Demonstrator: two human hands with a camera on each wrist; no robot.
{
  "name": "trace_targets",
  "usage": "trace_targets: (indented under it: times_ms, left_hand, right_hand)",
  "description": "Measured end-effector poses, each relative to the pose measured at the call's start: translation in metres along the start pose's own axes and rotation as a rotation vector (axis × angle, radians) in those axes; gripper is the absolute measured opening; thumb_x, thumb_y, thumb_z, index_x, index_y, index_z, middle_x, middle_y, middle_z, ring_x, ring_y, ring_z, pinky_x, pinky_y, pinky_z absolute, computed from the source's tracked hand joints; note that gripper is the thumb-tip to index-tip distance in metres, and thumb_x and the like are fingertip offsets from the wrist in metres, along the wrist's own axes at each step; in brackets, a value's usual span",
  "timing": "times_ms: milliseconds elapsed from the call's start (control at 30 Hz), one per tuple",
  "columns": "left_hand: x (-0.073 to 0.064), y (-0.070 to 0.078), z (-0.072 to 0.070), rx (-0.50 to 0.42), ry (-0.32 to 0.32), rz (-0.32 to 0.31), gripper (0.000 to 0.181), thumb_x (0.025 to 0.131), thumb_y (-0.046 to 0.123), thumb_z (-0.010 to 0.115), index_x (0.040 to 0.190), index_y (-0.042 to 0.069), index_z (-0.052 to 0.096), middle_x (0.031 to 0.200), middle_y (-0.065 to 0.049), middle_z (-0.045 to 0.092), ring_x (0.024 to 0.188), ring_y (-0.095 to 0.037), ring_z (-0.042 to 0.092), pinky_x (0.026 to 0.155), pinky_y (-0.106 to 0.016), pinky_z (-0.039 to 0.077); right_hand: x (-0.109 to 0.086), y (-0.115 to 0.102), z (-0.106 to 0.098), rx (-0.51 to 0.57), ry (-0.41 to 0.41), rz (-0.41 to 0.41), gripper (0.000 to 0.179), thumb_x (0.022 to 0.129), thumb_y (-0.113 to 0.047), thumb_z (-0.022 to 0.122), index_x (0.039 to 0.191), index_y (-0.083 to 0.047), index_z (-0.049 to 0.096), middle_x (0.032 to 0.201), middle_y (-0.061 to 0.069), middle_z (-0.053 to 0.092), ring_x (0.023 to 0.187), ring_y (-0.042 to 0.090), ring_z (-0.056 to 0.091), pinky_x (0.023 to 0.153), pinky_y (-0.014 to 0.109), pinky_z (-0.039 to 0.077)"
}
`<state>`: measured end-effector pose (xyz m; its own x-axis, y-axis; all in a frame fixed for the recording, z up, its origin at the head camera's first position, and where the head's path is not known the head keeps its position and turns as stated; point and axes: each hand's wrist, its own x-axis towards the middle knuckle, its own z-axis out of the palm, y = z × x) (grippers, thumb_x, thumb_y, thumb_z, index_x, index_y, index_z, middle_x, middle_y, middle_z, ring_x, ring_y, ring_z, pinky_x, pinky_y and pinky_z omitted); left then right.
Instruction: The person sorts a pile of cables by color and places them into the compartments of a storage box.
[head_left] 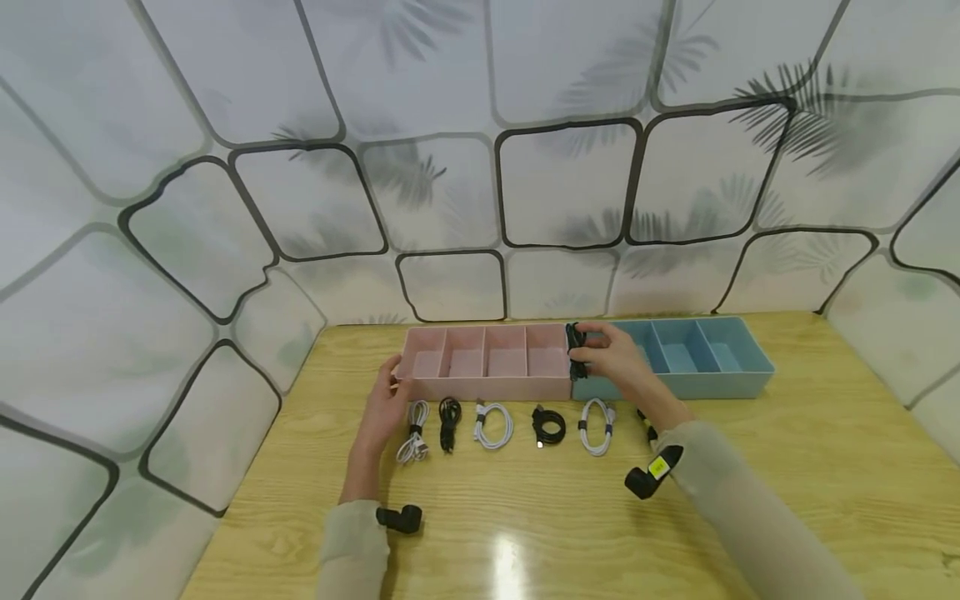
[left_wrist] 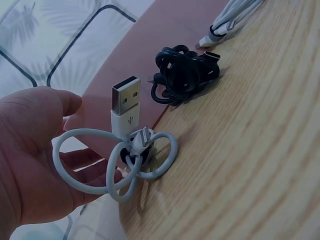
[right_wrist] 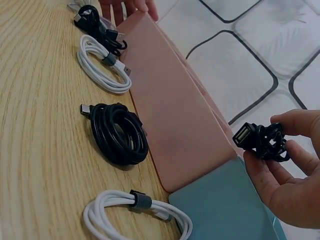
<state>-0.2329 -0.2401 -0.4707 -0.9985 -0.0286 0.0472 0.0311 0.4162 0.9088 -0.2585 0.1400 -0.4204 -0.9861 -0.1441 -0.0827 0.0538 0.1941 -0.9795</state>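
My left hand grips the left end of the pink divided box, thumb at its front corner and fingers around the end. A white cable with a USB plug, bundled, lies close in front of that hand. Over the seam between the pink box and the blue divided box, my right hand pinches a bundled black cable. A USB socket end shows on this bundle, between thumb and fingertips in the right wrist view.
In front of the boxes lies a row of bundled cables: a black one, a white loop, a black coil, a white coil. Another dark cable is partly behind the right forearm. A patterned curtain hangs behind the wooden table.
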Motion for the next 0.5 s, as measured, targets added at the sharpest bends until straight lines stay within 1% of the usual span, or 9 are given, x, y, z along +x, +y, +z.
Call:
trace_targets:
  times_ms: [100, 233, 433, 467, 500]
  left_hand:
    - [0.000, 0.001, 0.000, 0.003, 0.003, 0.007, 0.052, 0.107, 0.021, 0.045, 0.155, 0.009, 0.028, 0.133, -0.029, 0.049, 0.127, -0.046, 0.051, 0.100, -0.055, 0.044]
    - [0.000, 0.001, 0.001, 0.016, 0.003, 0.003, 0.052, 0.107, 0.021, 0.045, 0.155, 0.009, 0.027, 0.133, -0.029, 0.049, 0.127, -0.046, 0.051, 0.100, -0.055, 0.044]
    - [-0.001, 0.001, -0.001, 0.010, -0.012, 0.000, 0.054, 0.107, 0.021, 0.044, 0.156, 0.010, 0.025, 0.138, -0.029, 0.047, 0.128, -0.045, 0.050, 0.100, -0.056, 0.044]
    - [-0.002, 0.002, -0.001, 0.008, -0.015, 0.006, 0.054, 0.107, 0.021, 0.044, 0.156, 0.009, 0.025, 0.139, -0.029, 0.047, 0.128, -0.045, 0.050, 0.099, -0.056, 0.044]
    - [-0.005, 0.008, -0.002, 0.006, -0.020, 0.007, 0.054, 0.107, 0.020, 0.044, 0.156, 0.007, 0.024, 0.139, -0.030, 0.046, 0.128, -0.046, 0.050, 0.099, -0.056, 0.044]
  right_hand:
    - [0.002, -0.001, 0.002, 0.009, -0.008, 0.007, 0.060, 0.095, -0.010, 0.065, 0.149, -0.004, 0.039, 0.138, 0.029, 0.048, 0.113, 0.037, 0.059, 0.089, 0.043, 0.055]
    - [0.006, -0.003, 0.004, 0.007, 0.002, 0.022, 0.059, 0.095, -0.009, 0.065, 0.149, -0.005, 0.040, 0.136, 0.028, 0.049, 0.112, 0.035, 0.059, 0.087, 0.041, 0.055]
    - [0.012, -0.003, 0.007, -0.025, 0.008, 0.021, 0.059, 0.096, -0.010, 0.064, 0.149, -0.006, 0.040, 0.135, 0.027, 0.050, 0.112, 0.035, 0.060, 0.085, 0.040, 0.056]
    - [0.013, -0.004, 0.008, -0.031, 0.008, 0.019, 0.058, 0.096, -0.010, 0.064, 0.149, -0.006, 0.040, 0.135, 0.027, 0.050, 0.112, 0.036, 0.060, 0.084, 0.040, 0.056]
    - [0.014, -0.004, 0.008, -0.035, 0.008, 0.015, 0.058, 0.096, -0.010, 0.064, 0.149, -0.005, 0.041, 0.134, 0.028, 0.050, 0.112, 0.036, 0.060, 0.084, 0.040, 0.056]
